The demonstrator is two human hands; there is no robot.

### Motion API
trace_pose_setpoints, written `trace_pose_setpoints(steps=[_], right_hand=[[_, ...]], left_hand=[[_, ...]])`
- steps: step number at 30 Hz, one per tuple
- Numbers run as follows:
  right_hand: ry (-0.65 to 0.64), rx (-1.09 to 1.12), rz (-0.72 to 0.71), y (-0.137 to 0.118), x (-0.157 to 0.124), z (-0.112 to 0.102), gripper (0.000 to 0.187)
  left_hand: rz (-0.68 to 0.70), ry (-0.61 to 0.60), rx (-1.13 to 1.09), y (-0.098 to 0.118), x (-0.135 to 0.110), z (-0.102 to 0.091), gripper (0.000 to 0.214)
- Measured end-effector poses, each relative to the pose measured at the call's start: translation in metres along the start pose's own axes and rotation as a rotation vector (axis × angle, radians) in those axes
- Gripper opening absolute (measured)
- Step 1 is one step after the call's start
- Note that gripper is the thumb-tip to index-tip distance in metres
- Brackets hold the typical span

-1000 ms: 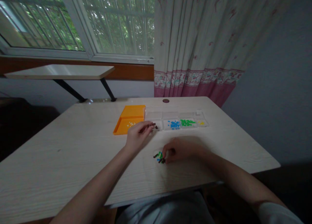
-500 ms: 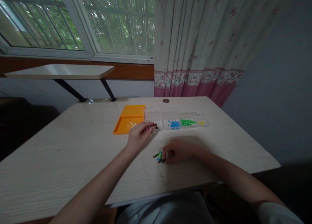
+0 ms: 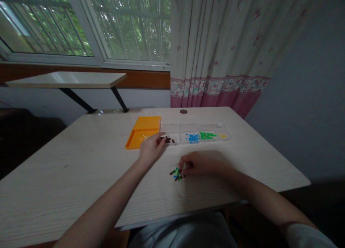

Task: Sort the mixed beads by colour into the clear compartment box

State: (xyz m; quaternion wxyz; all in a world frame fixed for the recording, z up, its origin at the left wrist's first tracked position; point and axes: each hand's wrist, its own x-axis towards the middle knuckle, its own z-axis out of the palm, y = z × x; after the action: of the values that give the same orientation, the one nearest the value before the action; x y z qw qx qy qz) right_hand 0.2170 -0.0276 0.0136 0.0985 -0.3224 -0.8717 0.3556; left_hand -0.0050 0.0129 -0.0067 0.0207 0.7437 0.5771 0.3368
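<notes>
My left hand rests on the table with its fingers drawn together at the left end of a clear compartment box. Its fingertips touch dark brown pieces in the leftmost compartment. The compartments to the right hold blue pieces, green pieces and a few yellow pieces. My right hand lies nearer me, its fingers pinched at a small mixed pile of dark, green and blue pieces. What the pinch holds is too small to make out.
An orange tray with a few pale bits lies left of the clear box. The pale wooden table has a round cable hole at its far edge. A wall shelf, window and curtain stand behind.
My left hand has lowered and drawn back a little; the dark pieces it held up now lie at the leftmost compartment. My right hand's fingers have shifted slightly on the pile.
</notes>
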Motion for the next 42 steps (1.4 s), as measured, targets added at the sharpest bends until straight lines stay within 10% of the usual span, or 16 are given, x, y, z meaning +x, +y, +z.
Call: trace_pose_setpoints(steps=[8,23,30,42], right_hand=[[0.507,-0.047,0.019,0.022,0.009,0.004,0.015],[0.504,-0.125,0.023,0.021,0.008,0.005,0.016],[0.438,-0.131,0.043,0.014,0.006,0.001,0.017],[-0.124,-0.08,-0.055,0.007,-0.004,-0.006,0.018]], left_hand=[[0.462,-0.243,-0.225,0.025,-0.013,-0.004,0.021],[0.554,-0.222,-0.208,0.031,-0.016,-0.007,0.018],[0.553,-0.205,-0.152,0.025,-0.013,-0.01,0.017],[0.298,0.159,-0.226,0.026,-0.01,-0.025,0.016]])
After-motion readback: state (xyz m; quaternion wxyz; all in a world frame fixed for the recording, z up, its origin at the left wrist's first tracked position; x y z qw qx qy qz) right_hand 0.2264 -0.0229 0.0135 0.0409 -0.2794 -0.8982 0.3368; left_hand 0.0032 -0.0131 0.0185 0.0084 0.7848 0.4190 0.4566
